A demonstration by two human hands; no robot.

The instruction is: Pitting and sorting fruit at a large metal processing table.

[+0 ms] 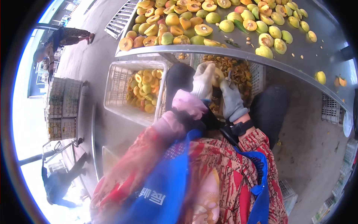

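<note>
My left hand (203, 81), in a whitish glove, is closed round a yellow peach piece (217, 77) above a crate. Close against the fruit, my right hand (232, 98) in a grey glove is closed on a small metal hand tool (229, 74). Only the tool's tip end shows, so its exact kind is unclear. Beneath both hands sits the crate of brownish-orange peach scraps (241, 73), partly covered by my hands and knees. To its left, a white plastic crate (112, 87) holds yellow peach halves (143, 89).
Ahead stands a metal table (238, 56) heaped with whole and halved peaches (182, 18). Stacked crates (63, 108) stand on a trolley at far left, with a person (61, 183) beside it and another person (61, 39) farther off. More crates (332, 108) are at the right.
</note>
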